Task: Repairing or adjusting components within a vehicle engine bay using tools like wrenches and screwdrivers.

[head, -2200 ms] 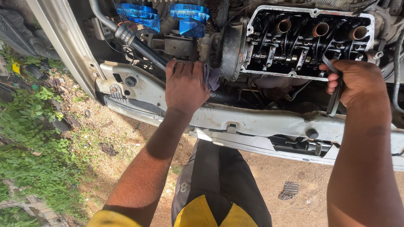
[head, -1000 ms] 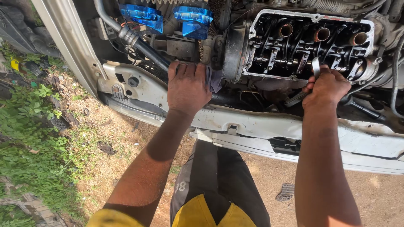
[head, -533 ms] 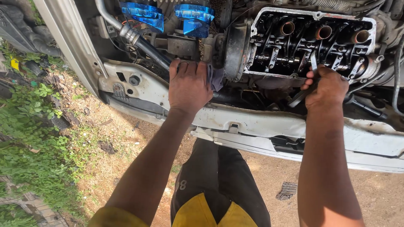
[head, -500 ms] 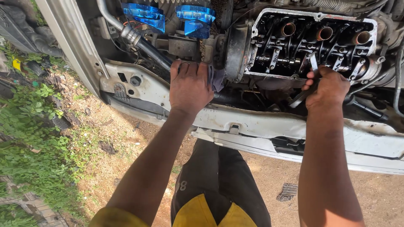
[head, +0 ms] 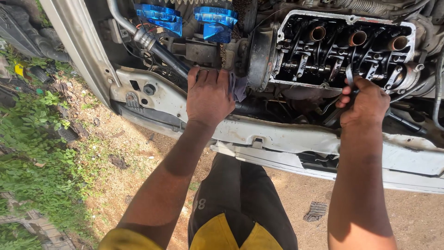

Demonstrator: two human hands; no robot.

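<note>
The right hand (head: 365,103) is closed in a fist around a slim grey metal wrench (head: 348,77), whose upper end sticks out above the fingers and rests against the lower edge of the open, oil-blackened engine cylinder head (head: 342,48). The wrench's lower part runs down behind the palm and is mostly hidden. The hand sits just below the head's bottom right portion, over the dark gap between engine and front crossmember.

The left hand (head: 209,95) lies flat and spread, palm down, fingers pointing up, pressing on the white-painted metal front crossmember of the car (head: 277,134). Its fingertips reach the edge of the engine bay, and a small bluish-grey rag (head: 239,88) peeks out just beside its right edge, touching the hand. The wrench is well apart from this hand, off to its right.

Above the left hand, a black rubber hose with a metal clamp (head: 152,44) slants down toward it, and two shiny blue plastic caps (head: 189,18) sit behind. Below, the person's dark trousers and yellow shirt (head: 231,231) stand over sandy ground (head: 416,217), with green weeds (head: 37,157) at the left.
</note>
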